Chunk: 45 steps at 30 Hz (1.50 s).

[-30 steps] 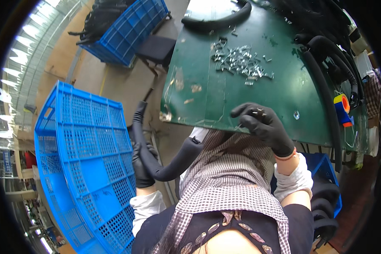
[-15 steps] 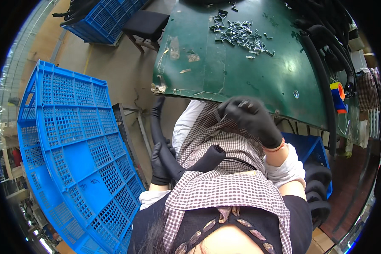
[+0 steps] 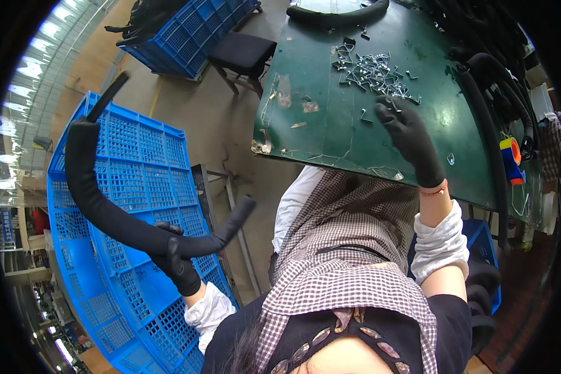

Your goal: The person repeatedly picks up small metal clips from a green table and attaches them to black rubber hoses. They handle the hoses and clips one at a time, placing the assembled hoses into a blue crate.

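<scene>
My left hand (image 3: 176, 262), in a black glove, is closed around a curved black foam-covered hose (image 3: 109, 215). The hose is raised over the blue crate at my left, and a thinner bare end sticks up from its sleeve at the far left. My right hand (image 3: 408, 134), also gloved in black, is over the green table with its fingers curled. Small shiny metal shows at its fingertips, seemingly a clip; its exact shape is partly hidden. Just beyond those fingers lies a loose pile of small bent metal clips (image 3: 371, 70).
A large blue mesh crate (image 3: 146, 146) stands at my left, with a dark stool (image 3: 243, 53) and another blue crate (image 3: 187, 34) farther off. The green table (image 3: 330, 134) bears a curved black hose (image 3: 336, 19) at its far edge. More black hoses (image 3: 495, 81) and an orange-and-blue tape dispenser (image 3: 511, 159) are at the right.
My left hand has lifted the hose from beside my lap up and left over the blue crate. My right hand has moved forward from my lap to the clip pile on the table.
</scene>
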Each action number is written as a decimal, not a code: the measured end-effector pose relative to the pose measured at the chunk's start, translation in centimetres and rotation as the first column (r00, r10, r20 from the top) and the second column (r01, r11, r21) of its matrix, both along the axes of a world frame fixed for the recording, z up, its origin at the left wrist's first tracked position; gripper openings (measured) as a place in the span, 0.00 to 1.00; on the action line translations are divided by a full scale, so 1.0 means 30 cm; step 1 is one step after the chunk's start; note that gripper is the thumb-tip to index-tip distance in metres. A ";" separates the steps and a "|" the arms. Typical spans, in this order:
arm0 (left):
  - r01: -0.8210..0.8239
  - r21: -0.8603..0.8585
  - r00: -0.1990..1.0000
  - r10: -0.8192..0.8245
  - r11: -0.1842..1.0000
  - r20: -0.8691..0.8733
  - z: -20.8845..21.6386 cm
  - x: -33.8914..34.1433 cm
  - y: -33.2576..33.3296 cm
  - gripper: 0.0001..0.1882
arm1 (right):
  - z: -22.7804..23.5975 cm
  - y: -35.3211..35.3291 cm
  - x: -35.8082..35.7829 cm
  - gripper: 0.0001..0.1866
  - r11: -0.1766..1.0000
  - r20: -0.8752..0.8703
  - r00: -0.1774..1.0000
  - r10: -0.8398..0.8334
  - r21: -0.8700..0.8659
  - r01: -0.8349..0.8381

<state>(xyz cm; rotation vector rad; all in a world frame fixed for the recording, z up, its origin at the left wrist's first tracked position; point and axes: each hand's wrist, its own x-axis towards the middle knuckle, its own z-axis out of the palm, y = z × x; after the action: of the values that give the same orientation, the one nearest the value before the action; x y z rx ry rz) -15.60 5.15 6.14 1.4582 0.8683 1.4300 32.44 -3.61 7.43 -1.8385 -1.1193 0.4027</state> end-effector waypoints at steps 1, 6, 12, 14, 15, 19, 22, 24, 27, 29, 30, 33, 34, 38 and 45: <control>0.061 0.032 0.994 -0.058 0.998 -0.091 0.015 -0.027 -0.012 0.23 | 0.061 0.014 -0.063 0.24 0.993 -0.264 0.961 0.079 -0.059 -0.098; 0.168 0.078 0.824 -0.097 0.983 -0.559 -0.110 0.112 -0.088 0.20 | 0.145 0.069 -0.223 0.27 0.953 -0.678 0.678 0.283 0.115 -0.282; 0.414 -0.018 0.667 -0.317 0.910 -0.675 -0.352 0.117 -0.158 0.33 | -0.066 0.009 -0.223 0.20 0.887 -0.720 0.563 0.406 0.163 -0.432; 0.388 -0.349 0.762 -0.510 0.853 -0.399 -0.316 0.178 -0.233 0.36 | -0.066 -0.011 -0.294 0.09 0.915 -0.781 0.524 0.340 0.148 -0.374; 0.425 -0.380 0.737 -0.557 0.822 -0.382 -0.280 0.224 -0.252 0.38 | -0.075 -0.021 -0.337 0.08 0.909 -0.710 0.606 0.358 0.117 -0.400; 0.496 -0.423 0.557 -0.652 0.758 -0.514 -0.057 0.437 -0.263 0.39 | -0.154 -0.048 -0.423 0.08 0.905 -0.483 0.784 0.390 0.043 -0.424; 0.374 -0.618 0.544 -0.703 0.692 -0.458 -0.048 0.504 -0.272 0.38 | -0.117 -0.071 -0.431 0.06 0.901 -0.305 0.859 0.412 -0.004 -0.434; 0.336 -0.677 0.647 -0.682 0.655 -0.339 -0.088 0.519 -0.294 0.37 | -0.138 -0.089 -0.438 0.06 0.877 -0.244 0.857 0.453 -0.050 -0.478; 0.362 -0.627 0.569 -0.697 0.689 -0.437 -0.090 0.522 -0.289 0.36 | -0.155 -0.118 -0.458 0.07 0.876 -0.168 0.864 0.474 -0.007 -0.482; 0.395 -0.568 0.471 -0.690 0.722 -0.549 -0.084 0.516 -0.284 0.36 | -0.152 -0.125 -0.473 0.08 0.883 -0.155 0.872 0.464 -0.002 -0.470; 0.414 -0.538 0.420 -0.679 0.734 -0.603 -0.082 0.514 -0.282 0.36 | -0.140 -0.128 -0.475 0.10 0.872 -0.148 0.866 0.477 -0.042 -0.487; 0.481 -0.448 0.458 -0.651 0.754 -0.605 -0.101 0.513 -0.279 0.36 | -0.132 -0.119 -0.490 0.12 0.842 -0.138 0.836 0.531 -0.026 -0.539; 0.502 -0.417 0.495 -0.647 0.758 -0.580 -0.106 0.518 -0.272 0.37 | -0.123 -0.114 -0.481 0.13 0.833 -0.159 0.824 0.544 -0.018 -0.553; 0.407 -0.412 0.599 -0.579 0.815 -0.554 -0.116 0.516 -0.273 0.39 | -0.047 -0.107 -0.368 0.17 0.852 -0.301 0.825 0.479 -0.068 -0.519; 0.412 -0.391 0.660 -0.565 0.823 -0.496 -0.102 0.498 -0.216 0.39 | -0.012 -0.175 -0.021 0.15 0.949 0.354 0.926 0.129 -0.316 -0.011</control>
<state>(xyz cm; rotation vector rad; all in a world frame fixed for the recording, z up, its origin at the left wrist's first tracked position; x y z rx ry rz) -0.65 -1.34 3.07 1.7991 0.8789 0.4170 31.81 -8.87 7.06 -2.2191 -1.4480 0.2889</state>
